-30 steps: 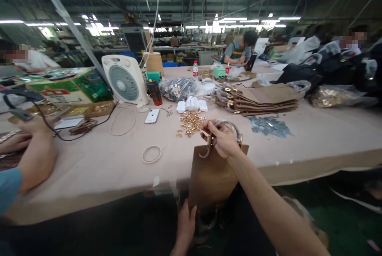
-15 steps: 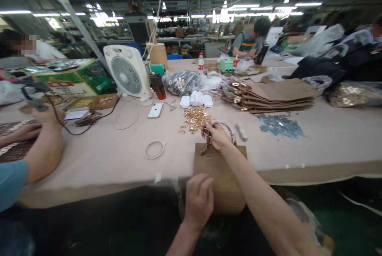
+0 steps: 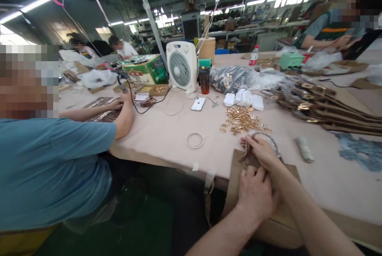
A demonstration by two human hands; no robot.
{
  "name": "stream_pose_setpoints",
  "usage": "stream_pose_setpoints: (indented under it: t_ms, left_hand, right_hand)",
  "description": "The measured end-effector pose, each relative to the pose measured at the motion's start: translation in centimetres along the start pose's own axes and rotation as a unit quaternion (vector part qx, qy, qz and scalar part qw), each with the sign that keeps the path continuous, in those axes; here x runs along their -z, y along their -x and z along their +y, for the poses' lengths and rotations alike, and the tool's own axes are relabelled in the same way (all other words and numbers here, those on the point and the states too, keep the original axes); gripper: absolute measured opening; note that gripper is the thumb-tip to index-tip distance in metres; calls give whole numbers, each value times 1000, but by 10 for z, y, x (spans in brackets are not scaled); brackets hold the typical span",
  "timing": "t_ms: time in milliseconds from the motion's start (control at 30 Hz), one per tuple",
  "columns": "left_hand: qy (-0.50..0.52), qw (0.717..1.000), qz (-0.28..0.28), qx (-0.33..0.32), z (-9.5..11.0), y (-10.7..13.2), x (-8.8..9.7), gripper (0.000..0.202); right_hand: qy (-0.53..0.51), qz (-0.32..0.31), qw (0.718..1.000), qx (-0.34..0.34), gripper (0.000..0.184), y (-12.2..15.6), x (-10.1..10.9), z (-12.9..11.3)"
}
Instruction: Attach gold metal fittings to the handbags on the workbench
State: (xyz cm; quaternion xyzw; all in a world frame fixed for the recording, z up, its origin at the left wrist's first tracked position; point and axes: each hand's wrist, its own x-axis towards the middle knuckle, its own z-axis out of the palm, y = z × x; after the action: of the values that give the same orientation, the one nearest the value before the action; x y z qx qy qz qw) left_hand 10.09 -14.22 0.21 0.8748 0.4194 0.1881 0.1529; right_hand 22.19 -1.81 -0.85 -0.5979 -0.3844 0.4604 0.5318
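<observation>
A brown handbag (image 3: pixel 234 182) leans at the table's front edge, its curved handle (image 3: pixel 275 143) looking wrapped. My right hand (image 3: pixel 264 150) is closed, pinching a brown strap (image 3: pixel 247 153) above the bag's top edge; its fingertips are partly turned from view. Just below it, my left hand (image 3: pixel 256 188) lies against the front of the bag with its fingers bent and closed on it; the fingertips are partly hidden. Beyond my right hand lies a heap of small gold metal fittings (image 3: pixel 241 120).
White tape roll (image 3: pixel 195 140), phone (image 3: pixel 198 103), fan (image 3: pixel 181 66), dark cup (image 3: pixel 204 80) and white bundles (image 3: pixel 244 97) stand about. Right lie a pale roll (image 3: pixel 305 149), brown bag pieces (image 3: pixel 337 109) and grey-blue scraps (image 3: pixel 359 150). A co-worker in a blue shirt (image 3: pixel 56 168) sits left.
The view has turned left, showing more of the co-worker. My left hand has moved up the bag to just below my right hand, which still pinches the strap.
</observation>
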Motion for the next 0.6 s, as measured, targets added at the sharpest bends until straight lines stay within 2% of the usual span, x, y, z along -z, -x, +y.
stream_pose_setpoints:
  t_ms: [100, 233, 333, 433, 600]
  left_hand:
    - [-9, 1000, -8, 21, 1, -5, -2, 52]
    - [-32, 999, -16, 19, 4, -12, 8, 52]
    - [-44, 999, 7, 2, 3, -21, 16, 56]
    - [-55, 998, 3, -15, -2, -36, 13, 34]
    - [-49, 999, -1, -11, -8, -57, 4, 24]
  right_hand:
    - [120, -9, 989, 85, 27, 15, 12, -6]
    - [177, 34, 970, 161, 38, 54, 24, -19]
    - [129, 65, 976, 162, 36, 82, 33, -23]
    - [82, 119, 975, 171, 33, 92, 50, -18]
    - [34, 284, 942, 178, 35, 87, 111, -8]
